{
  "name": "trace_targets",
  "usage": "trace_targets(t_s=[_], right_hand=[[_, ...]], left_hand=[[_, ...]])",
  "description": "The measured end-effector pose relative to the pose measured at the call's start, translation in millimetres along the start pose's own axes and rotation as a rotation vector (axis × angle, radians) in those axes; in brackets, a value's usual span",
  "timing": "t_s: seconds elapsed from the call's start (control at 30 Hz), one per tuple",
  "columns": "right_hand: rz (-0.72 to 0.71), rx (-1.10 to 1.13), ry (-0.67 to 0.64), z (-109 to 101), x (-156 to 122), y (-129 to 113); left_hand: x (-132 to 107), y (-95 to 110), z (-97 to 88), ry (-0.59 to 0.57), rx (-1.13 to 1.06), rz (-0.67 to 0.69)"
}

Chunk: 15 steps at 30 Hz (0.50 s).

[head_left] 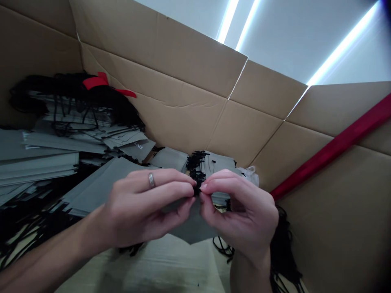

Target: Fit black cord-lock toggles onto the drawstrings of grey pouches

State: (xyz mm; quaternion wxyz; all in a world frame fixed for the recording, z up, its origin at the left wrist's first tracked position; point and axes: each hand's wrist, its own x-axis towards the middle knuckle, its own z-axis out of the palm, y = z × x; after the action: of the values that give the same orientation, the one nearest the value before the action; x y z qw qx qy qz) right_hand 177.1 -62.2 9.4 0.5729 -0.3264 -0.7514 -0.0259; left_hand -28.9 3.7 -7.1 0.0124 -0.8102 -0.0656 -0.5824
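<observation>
My left hand point(149, 205), with a ring on one finger, and my right hand point(242, 205) meet in the middle. Both are closed in a pinch, fingertips almost touching. Between them shows a small bit of black cord point(197, 190), most of it covered by the fingers. Below my fingertips hangs a grey sheet-like piece point(194, 228), perhaps a flat bag, mostly hidden by the hands. Behind them lies a stack of grey flat pieces point(218, 160) with knotted black cord ends point(195, 159) along one side.
Cardboard walls point(183, 97) rise behind and to the right. Stacks of grey flat pieces point(36, 167) with black cords fill the left. A bundle of black cord point(39, 87) with a red ribbon point(96, 81) lies on top. Another red strip point(332, 150) slants across the right; black cords point(282, 248) hang below.
</observation>
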Motion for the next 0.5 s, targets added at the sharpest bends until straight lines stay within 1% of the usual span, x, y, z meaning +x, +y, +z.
trace_targets(t_s=[0.07,0.13,0.27,0.37,0.5], right_hand=[[-0.006,-0.019,-0.002,0.1,0.2,-0.8],[-0.004,-0.008,-0.004,0.5,0.5,-1.0],[0.027,0.062,-0.003,1.6,1.1,0.0],[0.031,0.110,0.014,3.0,1.1,0.9],[0.045,0.142,0.033,4.5,1.0,1.8]], left_hand=[[-0.3,3.7,-0.8,-0.024,0.105,0.026],[-0.7,5.7,-1.2,-0.028,0.122,0.024],[-1.6,3.0,1.1,0.028,0.004,-0.030],[-1.3,-0.9,3.2,0.040,-0.088,-0.085],[0.4,-4.1,3.7,0.046,-0.179,-0.090]])
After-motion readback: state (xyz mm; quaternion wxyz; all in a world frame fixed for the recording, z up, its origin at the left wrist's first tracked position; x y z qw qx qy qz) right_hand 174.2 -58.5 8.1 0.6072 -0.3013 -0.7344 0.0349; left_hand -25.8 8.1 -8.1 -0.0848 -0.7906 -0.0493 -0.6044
